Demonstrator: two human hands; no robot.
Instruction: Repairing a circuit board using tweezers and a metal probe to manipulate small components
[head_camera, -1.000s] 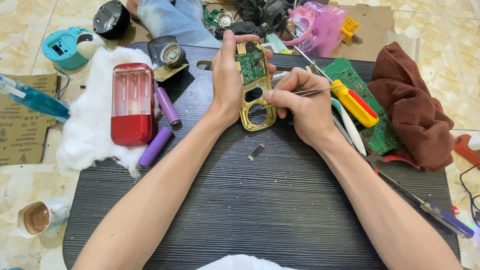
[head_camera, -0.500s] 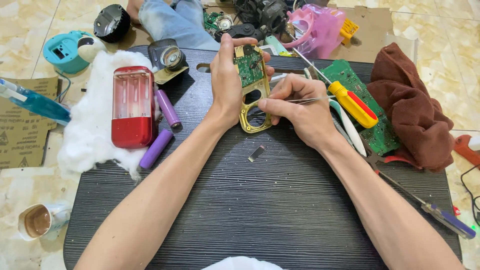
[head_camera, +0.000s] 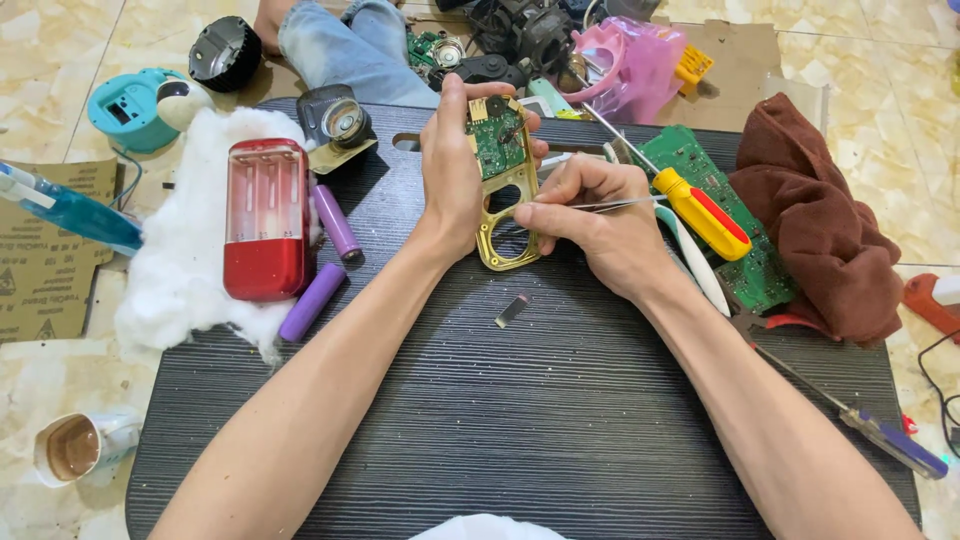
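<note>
Since half a second ago your right hand (head_camera: 600, 225) has slid its tweezers (head_camera: 598, 205) lower along the gold frame (head_camera: 508, 215), while your left hand (head_camera: 455, 165) stays wrapped around the frame and its green circuit board (head_camera: 497, 140), held upright above the ribbed black tabletop (head_camera: 520, 420). Your right fingers pinch the tweezers closed-fisted, with a small dark chip (head_camera: 512, 310) lying loose on the tabletop just below, a red casing (head_camera: 264, 220) on white cotton wadding (head_camera: 180, 280) to the left, a yellow-handled screwdriver (head_camera: 700, 212) and brown cloth (head_camera: 825, 230) to the right, all over pale marbled floor tiles (head_camera: 60, 40).
</note>
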